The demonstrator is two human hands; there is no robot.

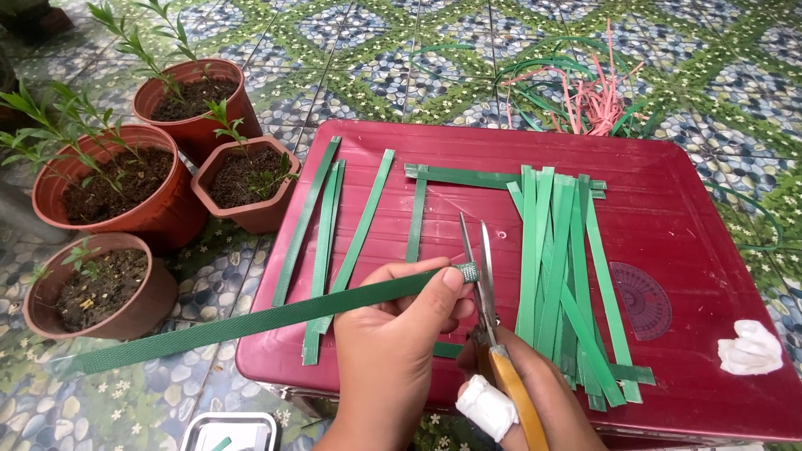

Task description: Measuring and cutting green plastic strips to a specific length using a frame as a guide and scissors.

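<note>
1. A long green strap (251, 321) is being pinched near its tip by the left hand (393, 351), thumb on top and fingers curled under, and it's being held out level over the near edge of the red lid (685, 250), with the rest trailing off past the lid's left edge.
2. A pair of scissors (489, 301) with yellow handles is being gripped by the right hand (526, 392), fingers closed around the handles; a white bandage (487, 407) is being worn on one finger.
3. The blades are being held open and upright, with the strap's tip sitting right between them, so by the look of it a short piece is being cut off right now.
4. Next move, probably: the blades are going to need closing square across the strap while it's being kept taut, so the cut isn't slanted.
5. Cut strips (560, 267) are being piled toward the middle of the lid, a few more lying apart near the left edge.
6. Potted plants (125, 184) are being kept on the tiled floor beside the lid's left edge, and a crumpled white tissue (752, 347) near its right edge.
</note>
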